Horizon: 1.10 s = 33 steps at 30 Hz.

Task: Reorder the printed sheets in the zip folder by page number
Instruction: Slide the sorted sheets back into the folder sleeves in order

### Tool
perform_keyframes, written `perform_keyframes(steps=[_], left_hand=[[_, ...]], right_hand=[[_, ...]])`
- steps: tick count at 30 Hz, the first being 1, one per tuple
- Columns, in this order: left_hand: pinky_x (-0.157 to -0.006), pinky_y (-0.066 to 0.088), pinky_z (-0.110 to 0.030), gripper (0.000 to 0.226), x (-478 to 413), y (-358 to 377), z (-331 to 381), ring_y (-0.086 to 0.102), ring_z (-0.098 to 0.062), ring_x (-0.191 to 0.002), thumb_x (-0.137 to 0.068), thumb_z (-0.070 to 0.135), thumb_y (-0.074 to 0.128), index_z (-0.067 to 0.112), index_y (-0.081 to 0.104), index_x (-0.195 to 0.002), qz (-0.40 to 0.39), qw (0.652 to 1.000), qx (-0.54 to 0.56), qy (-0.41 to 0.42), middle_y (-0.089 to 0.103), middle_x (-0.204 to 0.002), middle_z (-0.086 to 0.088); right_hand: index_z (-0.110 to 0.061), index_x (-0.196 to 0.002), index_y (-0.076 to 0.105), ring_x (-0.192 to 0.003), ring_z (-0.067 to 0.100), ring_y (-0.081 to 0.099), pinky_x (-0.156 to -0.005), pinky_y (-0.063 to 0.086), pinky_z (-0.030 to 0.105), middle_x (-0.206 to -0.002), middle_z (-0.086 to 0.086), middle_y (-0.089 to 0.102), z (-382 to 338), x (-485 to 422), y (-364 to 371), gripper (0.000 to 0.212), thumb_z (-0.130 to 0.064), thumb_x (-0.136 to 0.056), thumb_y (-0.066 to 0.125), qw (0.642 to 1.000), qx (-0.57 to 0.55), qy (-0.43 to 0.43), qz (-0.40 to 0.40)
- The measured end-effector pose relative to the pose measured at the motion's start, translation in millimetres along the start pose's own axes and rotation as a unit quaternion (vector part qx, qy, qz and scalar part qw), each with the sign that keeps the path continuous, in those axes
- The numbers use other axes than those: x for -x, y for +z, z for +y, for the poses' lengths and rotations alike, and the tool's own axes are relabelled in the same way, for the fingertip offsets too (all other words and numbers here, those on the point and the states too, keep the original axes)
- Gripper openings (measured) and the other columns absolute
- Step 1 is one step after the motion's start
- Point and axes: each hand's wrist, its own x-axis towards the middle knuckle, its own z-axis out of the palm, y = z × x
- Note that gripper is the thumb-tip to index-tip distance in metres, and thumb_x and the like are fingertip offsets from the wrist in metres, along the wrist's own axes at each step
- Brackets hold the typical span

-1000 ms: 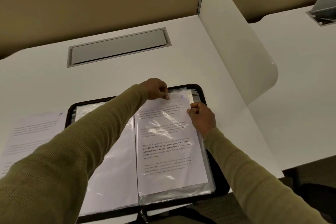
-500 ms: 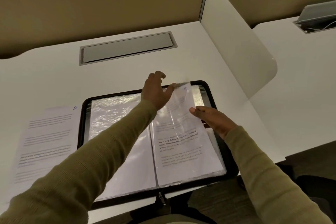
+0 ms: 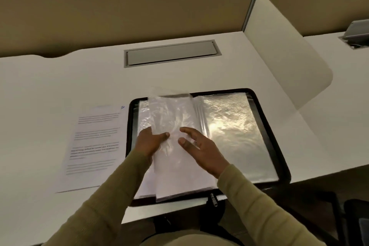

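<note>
Since a second ago the plastic sleeve that lay flat on the right half has swung up and over toward the left, and both hands have dropped from its top edge to its middle. At the far left, a loose sheet (image 3: 95,146) marked 10 in its top corner lies flat on the desk (image 3: 60,86), just beside the zip folder (image 3: 129,126), which sits open near the desk's front edge. The folder's left half holds sleeves with white paper at the bottom. My left hand (image 3: 151,142) pinches the plastic sleeve (image 3: 171,114) standing mid-turn, with the thumb in front and the fingers behind. White paper shows inside the sleeve, but I can read no number from this side. My right hand (image 3: 203,152) is spread and relaxed at the sleeve's right face, gripping nothing; I cannot tell whether the fingertips touch it. The right sleeve (image 3: 233,126) left uncovered shines and looks to hold no paper. I judge I am leafing through to check page numbers, with sheet 10 pulled out and waiting. Next I should lay this sleeve flat on the left, then find the pocket where 10 belongs.
</note>
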Motion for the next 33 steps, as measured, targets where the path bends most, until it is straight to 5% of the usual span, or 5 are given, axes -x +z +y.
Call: perform_keyframes(steps=[6, 12, 20, 29, 33], left_hand=[[-0.077, 0.058, -0.038, 0.024, -9, -59, -27, 0.068, -0.024, -0.084, -0.084, 0.025, 0.075, 0.014, 0.066, -0.104, 0.103, 0.987, -0.123, 0.012, 0.071, -0.097, -0.004], [-0.071, 0.057, -0.035, 0.007, -1, -101, -46, 0.066, -0.02, -0.081, -0.089, 0.024, 0.068, 0.022, 0.063, -0.094, 0.173, 0.968, -0.173, 0.06, 0.068, -0.091, 0.001], [-0.099, 0.039, -0.051, 0.085, 3, -191, -89, 0.04, -0.039, -0.123, -0.077, 0.062, 0.067, 0.015, 0.036, -0.14, 0.306, 0.831, -0.464, -0.013, 0.038, -0.136, -0.018], [-0.097, 0.044, -0.05, 0.095, 2, -216, -90, 0.042, -0.039, -0.121, -0.072, 0.052, 0.079, 0.01, 0.027, -0.14, 0.291, 0.869, -0.392, -0.082, 0.039, -0.13, -0.021], [-0.094, 0.05, -0.047, 0.061, -3, -216, -79, 0.056, -0.038, -0.114, -0.082, 0.022, 0.075, 0.009, 0.041, -0.131, 0.271, 0.928, -0.245, -0.065, 0.057, -0.128, -0.017]], right_hand=[[-0.029, -0.161, 0.01, -0.155, 0.021, -0.008, -0.126, 0.003, 0.045, -0.169, -0.001, -0.006, 47, -1, 57, 0.101, -0.087, -0.078, 0.015, 0.939, 0.341, -0.049, 0.012], [-0.034, -0.158, -0.013, -0.147, 0.033, -0.034, -0.119, -0.018, 0.057, -0.161, 0.003, -0.035, 59, -4, 95, 0.097, -0.085, -0.079, 0.011, 0.885, 0.464, -0.021, -0.028], [-0.035, -0.156, -0.019, -0.143, 0.036, -0.039, -0.116, -0.021, 0.062, -0.158, 0.005, -0.04, 66, -11, 111, 0.1, -0.087, -0.072, -0.007, 0.857, 0.514, 0.007, -0.033], [-0.035, -0.158, -0.015, -0.146, 0.037, -0.034, -0.117, -0.016, 0.063, -0.16, 0.006, -0.036, 67, -12, 113, 0.105, -0.091, -0.069, -0.015, 0.852, 0.523, 0.001, -0.02], [-0.034, -0.159, -0.009, -0.148, 0.037, -0.029, -0.118, -0.013, 0.064, -0.162, 0.006, -0.031, 69, -13, 114, 0.106, -0.092, -0.071, -0.013, 0.852, 0.523, 0.002, -0.016]])
